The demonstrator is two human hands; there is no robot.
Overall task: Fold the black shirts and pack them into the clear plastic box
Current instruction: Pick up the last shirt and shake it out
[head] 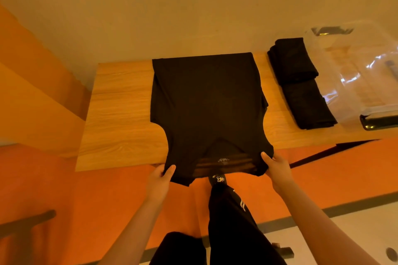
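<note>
A head-worn camera looked down at a light wooden table (120, 114) that filled the middle of the frame, with an orange floor below it and a pale wall above.

A black shirt (206, 101) lay spread flat on the table at the centre of the frame, its collar end toward the bottom and hanging slightly over the table's near edge. A small label showed inside the neckline.

The left hand (160, 178), at lower centre-left, pinched the shirt's shoulder on that side, thumb on top of the fabric and fingers curled beneath. The right hand (277, 168), at lower centre-right, grasped the opposite shoulder the same way, thumb over the cloth. Both forearms reached up from the bottom edge of the frame.

In the upper right, a pile of folded black shirts (299, 82) rested on the table, well apart from the spread shirt. Just beside that pile, at the far right edge of the frame, stood the clear plastic box (355, 71), its walls catching bright reflections; whether anything lay inside it could not be told. A dark clasp showed at its lower corner.

Between the arms at the bottom centre, the person's dark trousers (232, 221) and a patterned sock (218, 179) were visible.
</note>
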